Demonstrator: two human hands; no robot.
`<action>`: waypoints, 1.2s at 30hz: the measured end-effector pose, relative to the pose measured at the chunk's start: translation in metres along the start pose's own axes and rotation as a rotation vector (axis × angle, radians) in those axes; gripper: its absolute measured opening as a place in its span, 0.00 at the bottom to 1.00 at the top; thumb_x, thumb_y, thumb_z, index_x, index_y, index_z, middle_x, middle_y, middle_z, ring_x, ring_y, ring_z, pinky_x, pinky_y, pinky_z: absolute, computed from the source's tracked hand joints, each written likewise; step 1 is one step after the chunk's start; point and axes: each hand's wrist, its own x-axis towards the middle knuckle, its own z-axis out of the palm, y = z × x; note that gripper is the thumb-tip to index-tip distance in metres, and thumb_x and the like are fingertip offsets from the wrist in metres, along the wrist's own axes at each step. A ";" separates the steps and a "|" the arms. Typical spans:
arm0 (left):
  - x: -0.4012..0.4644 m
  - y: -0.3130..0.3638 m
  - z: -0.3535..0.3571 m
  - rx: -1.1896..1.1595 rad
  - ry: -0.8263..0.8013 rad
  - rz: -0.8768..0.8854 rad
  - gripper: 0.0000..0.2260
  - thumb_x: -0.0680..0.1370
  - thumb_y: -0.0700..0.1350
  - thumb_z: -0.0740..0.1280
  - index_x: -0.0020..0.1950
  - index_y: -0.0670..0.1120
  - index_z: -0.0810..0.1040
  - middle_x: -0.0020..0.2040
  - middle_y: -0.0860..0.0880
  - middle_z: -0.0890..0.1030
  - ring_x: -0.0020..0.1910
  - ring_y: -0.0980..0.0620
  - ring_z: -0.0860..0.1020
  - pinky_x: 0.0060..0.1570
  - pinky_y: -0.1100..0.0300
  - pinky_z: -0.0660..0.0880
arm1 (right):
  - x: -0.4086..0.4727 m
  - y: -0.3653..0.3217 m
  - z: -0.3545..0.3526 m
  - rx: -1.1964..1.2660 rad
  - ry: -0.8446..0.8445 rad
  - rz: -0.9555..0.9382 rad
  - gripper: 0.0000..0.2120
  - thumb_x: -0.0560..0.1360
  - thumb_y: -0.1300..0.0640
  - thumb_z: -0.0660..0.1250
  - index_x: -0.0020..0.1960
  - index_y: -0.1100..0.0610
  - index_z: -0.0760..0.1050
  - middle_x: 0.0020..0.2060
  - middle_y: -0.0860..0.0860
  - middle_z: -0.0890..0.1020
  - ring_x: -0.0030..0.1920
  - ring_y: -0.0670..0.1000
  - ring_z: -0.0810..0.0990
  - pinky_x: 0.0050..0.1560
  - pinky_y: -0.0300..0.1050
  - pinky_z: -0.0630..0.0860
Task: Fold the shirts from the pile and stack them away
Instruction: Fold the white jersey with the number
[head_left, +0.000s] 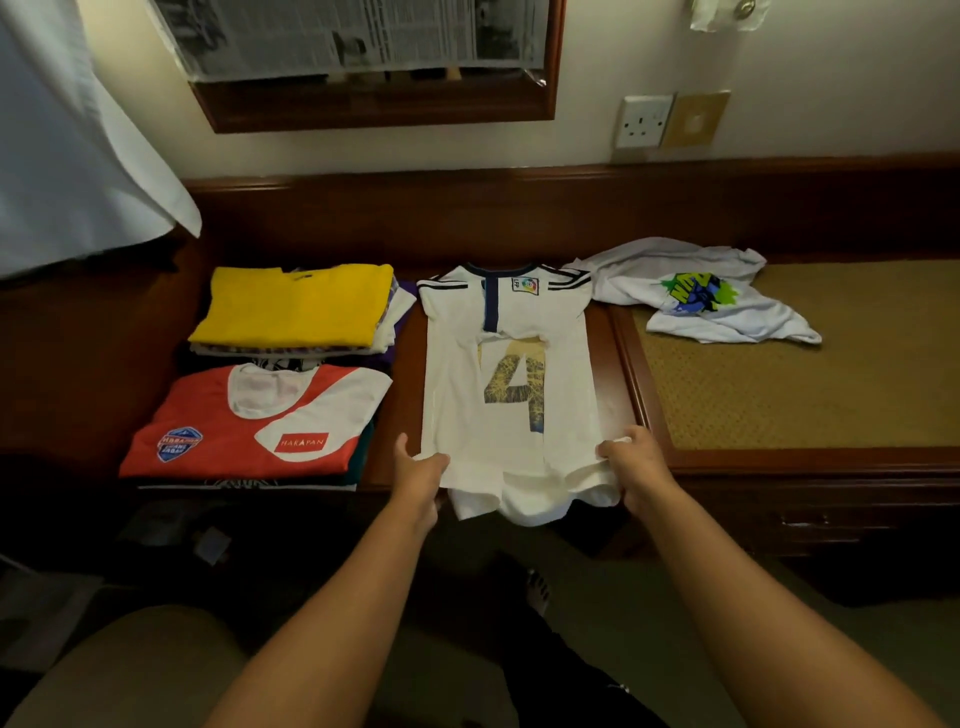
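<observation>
You've got a white jersey (511, 384) with navy trim and gold 4, a yellow shirt (296, 304), a red-and-white shirt (249, 421), a white tee (696, 293) with green-blue print, all on brown wood (519, 218).

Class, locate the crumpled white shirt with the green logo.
The crumpled white shirt lies upper right on the woven mat, just right of the numbered jersey.
</observation>
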 end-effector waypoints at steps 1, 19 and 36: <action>0.006 0.009 0.006 0.003 -0.017 0.007 0.32 0.78 0.33 0.64 0.77 0.54 0.56 0.68 0.45 0.70 0.57 0.45 0.73 0.55 0.46 0.73 | 0.010 -0.011 0.002 -0.006 -0.001 -0.013 0.22 0.76 0.64 0.64 0.69 0.59 0.65 0.59 0.57 0.73 0.51 0.56 0.73 0.41 0.48 0.73; 0.193 0.061 0.068 0.447 0.154 -0.008 0.20 0.78 0.50 0.65 0.68 0.46 0.71 0.63 0.43 0.76 0.60 0.39 0.75 0.59 0.50 0.73 | 0.217 -0.065 0.052 -0.226 -0.022 0.093 0.19 0.76 0.58 0.60 0.67 0.59 0.67 0.47 0.57 0.77 0.39 0.55 0.77 0.37 0.47 0.74; 0.245 0.098 0.105 1.269 -0.078 0.508 0.26 0.80 0.50 0.64 0.76 0.54 0.59 0.71 0.47 0.69 0.67 0.46 0.69 0.64 0.51 0.72 | 0.262 -0.090 0.107 -0.965 -0.018 -0.369 0.26 0.80 0.56 0.59 0.76 0.50 0.57 0.70 0.56 0.63 0.67 0.58 0.63 0.64 0.57 0.68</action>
